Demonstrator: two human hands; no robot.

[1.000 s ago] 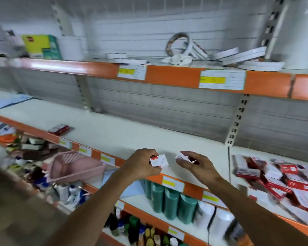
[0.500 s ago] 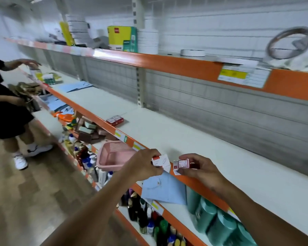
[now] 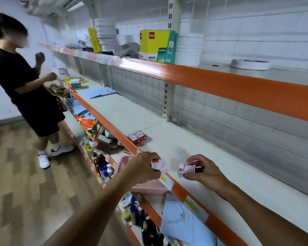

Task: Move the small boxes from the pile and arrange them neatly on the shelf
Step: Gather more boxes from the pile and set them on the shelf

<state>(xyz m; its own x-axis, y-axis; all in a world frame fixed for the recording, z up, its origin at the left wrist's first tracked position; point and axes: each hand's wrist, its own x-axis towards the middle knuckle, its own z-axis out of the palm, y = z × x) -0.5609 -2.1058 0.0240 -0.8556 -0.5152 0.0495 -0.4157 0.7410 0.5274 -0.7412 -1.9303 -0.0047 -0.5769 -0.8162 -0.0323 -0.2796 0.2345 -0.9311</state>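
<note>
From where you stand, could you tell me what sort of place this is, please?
Most likely a stationery or general shop. Long orange-edged shelves carry price labels, mixed packaged goods crowd the lower shelf, and small boxes sit on display.

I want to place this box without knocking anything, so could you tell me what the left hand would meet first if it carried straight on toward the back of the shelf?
Likely nothing but bare shelf: the left hand, gripping its small box, points past the red boxes, which sit off to its left, though depth is uncertain.
</note>
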